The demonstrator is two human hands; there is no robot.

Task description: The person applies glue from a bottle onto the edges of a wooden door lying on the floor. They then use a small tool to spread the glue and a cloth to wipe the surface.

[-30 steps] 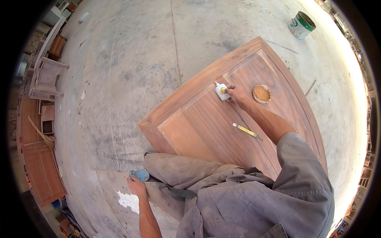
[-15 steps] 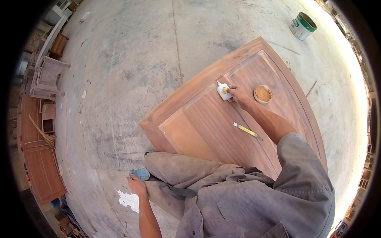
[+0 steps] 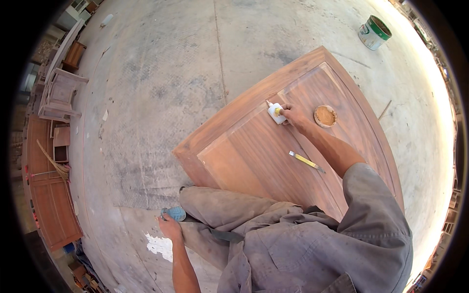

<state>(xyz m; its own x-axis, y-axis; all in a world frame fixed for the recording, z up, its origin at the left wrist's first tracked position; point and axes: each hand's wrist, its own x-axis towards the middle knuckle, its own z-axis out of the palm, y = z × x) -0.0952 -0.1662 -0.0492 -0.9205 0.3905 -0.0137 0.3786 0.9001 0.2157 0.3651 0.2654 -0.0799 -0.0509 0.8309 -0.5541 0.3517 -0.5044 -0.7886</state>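
Note:
My right hand [image 3: 293, 115] is closed around a small white glue bottle [image 3: 275, 113] with a yellow label. Its pointed nozzle is tilted toward the frame joint of a large brown wooden panel [image 3: 254, 151] with a curved edge. To the right of that hand, a round dish of tan powder or paste [image 3: 325, 116] rests on the panel. Nearer to me lies a yellow utility knife [image 3: 306, 161]. My left hand [image 3: 169, 227] is low at the left, beside a blue shoe-like thing [image 3: 175, 213]. Its fingers are closed on something small that I cannot make out.
A paint bucket [image 3: 374, 33] with a green rim stands on the concrete floor [image 3: 161, 88] at the far right. Wooden furniture [image 3: 61, 95], a broom [image 3: 59, 168] and a brown door panel [image 3: 51, 205] line the left side. A white patch [image 3: 159, 247] marks the floor near my left forearm.
The whole scene sits slightly farther right in the picture now. Both hands keep their places; the glue bottle stays at the same joint.

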